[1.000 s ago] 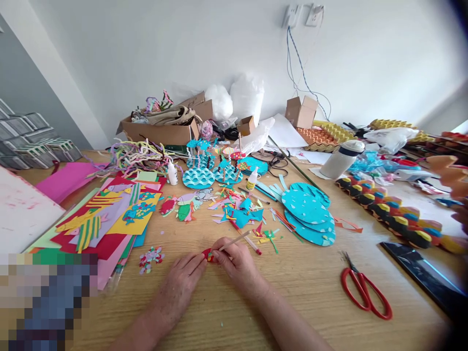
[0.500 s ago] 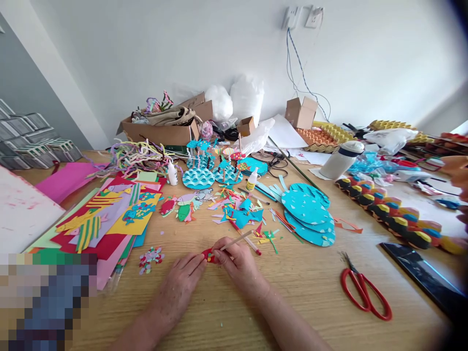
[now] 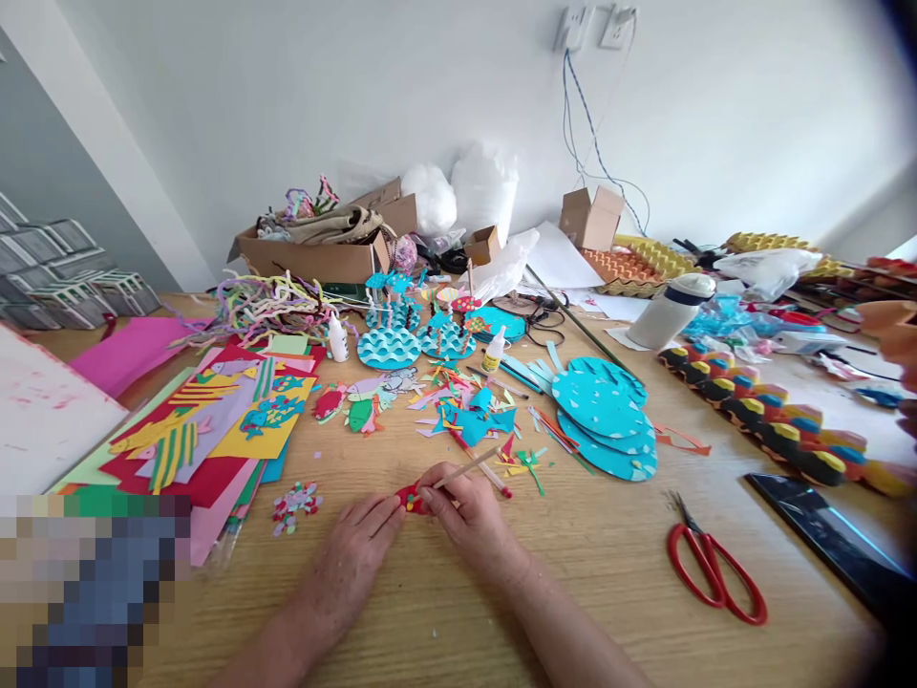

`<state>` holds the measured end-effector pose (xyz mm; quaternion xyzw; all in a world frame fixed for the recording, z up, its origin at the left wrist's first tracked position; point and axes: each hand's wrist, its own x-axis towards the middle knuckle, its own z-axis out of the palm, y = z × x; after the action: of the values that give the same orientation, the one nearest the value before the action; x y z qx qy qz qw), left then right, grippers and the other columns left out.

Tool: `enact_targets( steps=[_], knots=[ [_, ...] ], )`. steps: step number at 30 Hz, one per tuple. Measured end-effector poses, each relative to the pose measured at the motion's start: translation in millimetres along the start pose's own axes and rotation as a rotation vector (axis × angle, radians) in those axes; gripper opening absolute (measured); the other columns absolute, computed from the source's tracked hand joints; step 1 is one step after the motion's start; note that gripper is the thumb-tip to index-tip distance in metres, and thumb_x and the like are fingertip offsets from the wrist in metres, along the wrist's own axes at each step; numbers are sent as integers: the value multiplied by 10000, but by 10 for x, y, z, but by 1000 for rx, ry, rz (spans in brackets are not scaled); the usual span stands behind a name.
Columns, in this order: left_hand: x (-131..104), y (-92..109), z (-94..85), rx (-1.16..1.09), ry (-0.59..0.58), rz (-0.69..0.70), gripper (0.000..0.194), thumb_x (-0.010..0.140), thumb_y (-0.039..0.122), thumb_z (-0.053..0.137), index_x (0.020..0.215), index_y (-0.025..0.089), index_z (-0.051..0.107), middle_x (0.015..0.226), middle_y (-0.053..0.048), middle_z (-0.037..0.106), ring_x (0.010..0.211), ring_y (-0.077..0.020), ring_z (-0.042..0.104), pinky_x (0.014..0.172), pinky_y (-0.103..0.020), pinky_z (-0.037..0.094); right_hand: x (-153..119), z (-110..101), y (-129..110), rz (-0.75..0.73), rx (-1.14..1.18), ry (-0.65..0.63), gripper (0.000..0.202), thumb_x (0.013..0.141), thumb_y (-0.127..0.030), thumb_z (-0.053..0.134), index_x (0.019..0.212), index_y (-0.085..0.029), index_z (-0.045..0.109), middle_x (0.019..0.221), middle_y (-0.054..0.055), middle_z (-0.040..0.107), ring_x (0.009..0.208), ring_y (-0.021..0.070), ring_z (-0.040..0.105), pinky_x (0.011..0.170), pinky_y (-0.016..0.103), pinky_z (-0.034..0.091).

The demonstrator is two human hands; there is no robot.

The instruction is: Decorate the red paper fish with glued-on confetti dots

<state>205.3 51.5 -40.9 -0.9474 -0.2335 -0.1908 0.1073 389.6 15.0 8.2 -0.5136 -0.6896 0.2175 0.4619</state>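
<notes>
Pressing red piece (image 3: 403, 498) at six o'clock of table (image 3: 458, 612): left hand (image 3: 358, 545), fingers together; whether thumb grips, cannot tell. Right hand (image 3: 469, 521) pinches stick (image 3: 471, 466), fingertips at piece's three-o'clock side. Since one second, right fingers shifted slightly toward two o'clock, so dots (image 3: 412, 500) show better.

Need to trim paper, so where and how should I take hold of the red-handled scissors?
Best by the red handle loops, coming from the near side. The scissors lie flat on the table with the loops toward you and the blades pointing away, so this should meet the loops first and avoid the tips.
</notes>
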Motion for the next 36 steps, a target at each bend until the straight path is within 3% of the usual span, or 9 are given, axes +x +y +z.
enact_targets(
  steps=[12,20,36],
  knots=[
    [-2,8,4,6,-37,-21,458,832,-3,226,1062,174,580,1047,-29,644,956,-175,553,779,-322,475,0,30,7,4,-15,-15,188,867,-246,440,727,-181,548,655,22,591,606,127,540,562,220,413],
    [17,9,-21,5,49,-3,425,852,10,232,1012,159,596,1009,-26,661,917,-178,573,742,-310,474,-6,31,37,-2,-18,-9,189,872,-257,434,745,-182,552,683,29,597,625,132,549,580,226,420],
    [-20,2,8,-22,-29,-22,394,860,37,263,1075,175,564,1059,-35,636,978,-184,546,796,-329,463,-1,-16,28,15,8,-15,190,870,-259,441,741,-178,556,636,13,582,577,117,534,542,215,407]
  ],
)
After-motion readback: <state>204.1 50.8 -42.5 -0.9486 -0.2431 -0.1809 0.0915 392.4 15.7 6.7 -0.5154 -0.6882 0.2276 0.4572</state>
